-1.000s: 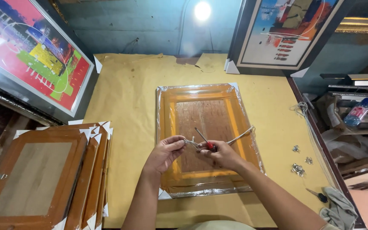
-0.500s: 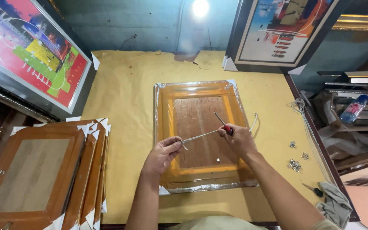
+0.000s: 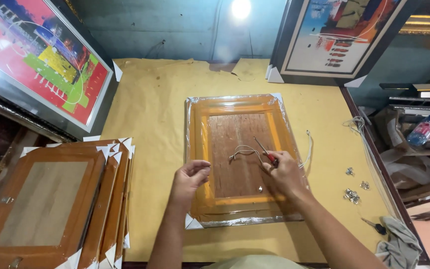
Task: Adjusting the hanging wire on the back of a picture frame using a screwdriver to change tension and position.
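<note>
Head view, scanning from the left: I see a stack of wooden picture frames [image 3: 51, 204] leaning face down at the near left, their corners capped in white card, and above them a bright framed painting [image 3: 36, 65] propped against the wall. Both sit at the edge of the paper-covered surface [image 3: 150, 109].

In the middle lies the frame being worked on, a plastic-wrapped wooden frame [image 3: 240, 159], back side up, flat on the surface. My left hand [image 3: 189, 178] rests at its left rail, fingers pinched together; whether they grip anything I cannot tell. A thin pale cord [image 3: 245, 150] loops loosely across the backing board and trails off past the right rail. My right hand [image 3: 285, 172] is closed around a red-handled screwdriver [image 3: 266, 152], its tip pointing toward the cord.

I judge the frame stiff and moderately light, but the wrap will make it slippery, so the rails near the capped corners are the place to hold it. The cord is limp and will slide; pinch it close to its end.

Further right lie small metal hangers [image 3: 352, 194], a grey rag [image 3: 399, 246], and a second framed painting [image 3: 344, 35] at the far right.
</note>
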